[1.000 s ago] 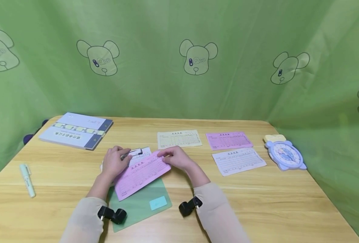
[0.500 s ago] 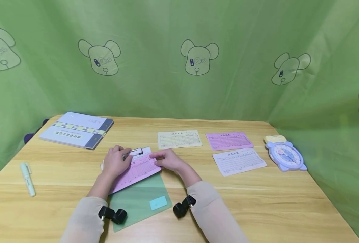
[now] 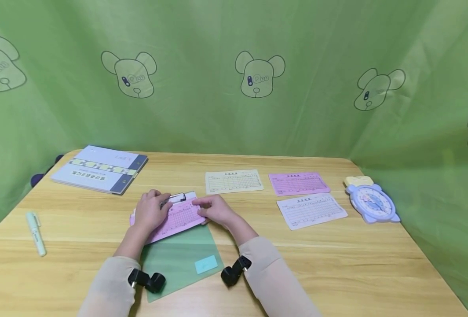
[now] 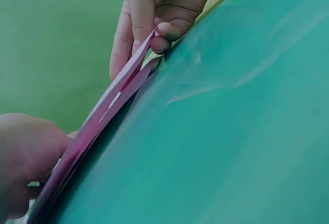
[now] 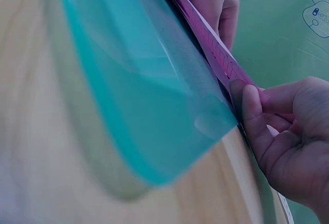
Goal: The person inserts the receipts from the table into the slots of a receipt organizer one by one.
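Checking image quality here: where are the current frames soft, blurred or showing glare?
Head: fairly evenly lit, but fine print on the loose white slip is unreadable; left wrist: soft overall, pale streaks on the green folder, perhaps creases or reflections; right wrist: the green folder's near edge and the wooden table blurred, the right hand's fingers crisper.

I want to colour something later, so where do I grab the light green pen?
Best, I think: pinch the pen around its middle from above, thumb on one long side, fingers on the other. It lies flat, long and thin, on the left, so the left hand seems handiest once off the pink slip.
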Demonstrator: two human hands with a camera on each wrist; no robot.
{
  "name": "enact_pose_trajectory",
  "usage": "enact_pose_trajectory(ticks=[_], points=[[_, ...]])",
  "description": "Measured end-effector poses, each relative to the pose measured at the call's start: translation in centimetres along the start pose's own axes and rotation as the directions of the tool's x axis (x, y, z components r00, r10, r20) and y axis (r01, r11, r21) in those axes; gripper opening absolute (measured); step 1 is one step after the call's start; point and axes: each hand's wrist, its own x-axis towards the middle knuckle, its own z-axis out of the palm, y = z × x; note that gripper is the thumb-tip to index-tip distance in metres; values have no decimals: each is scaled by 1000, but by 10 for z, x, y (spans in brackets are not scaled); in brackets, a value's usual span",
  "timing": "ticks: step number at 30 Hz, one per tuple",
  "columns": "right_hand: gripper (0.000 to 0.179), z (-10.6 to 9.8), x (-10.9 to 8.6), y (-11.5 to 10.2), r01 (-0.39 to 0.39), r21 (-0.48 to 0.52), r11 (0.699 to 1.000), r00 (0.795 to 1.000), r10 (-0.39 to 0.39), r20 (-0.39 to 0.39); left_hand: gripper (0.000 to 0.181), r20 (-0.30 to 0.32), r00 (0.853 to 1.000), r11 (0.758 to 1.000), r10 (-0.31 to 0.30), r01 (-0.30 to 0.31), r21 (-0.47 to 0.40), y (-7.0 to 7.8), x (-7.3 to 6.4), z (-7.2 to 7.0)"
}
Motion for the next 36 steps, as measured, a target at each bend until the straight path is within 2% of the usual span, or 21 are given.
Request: enact_pose_trajectory(ticks=[5, 7, 14, 21, 36], points=[[34, 0, 0, -1, -7, 15, 1000, 1000, 7, -1, 29, -22, 993, 987, 115, -112, 115, -6, 3, 5], [34, -1, 0, -1, -12, 11, 1000, 1000, 12, -3, 28, -24, 990, 981, 138, -133, 142, -7, 3, 6], [33, 0, 4, -2, -26, -7, 1000, 999, 26, -29, 27, -34, 991, 983, 127, -121, 136, -8, 4, 6], [33, 1, 8, -3, -27, -15, 1000, 998, 26, -50, 25, -64, 987, 983, 144, -136, 122, -10, 4, 7], [34, 1, 17, -3, -32, -38, 999, 999, 31, -43, 24, -57, 987, 983, 150, -143, 116, -9, 4, 4]])
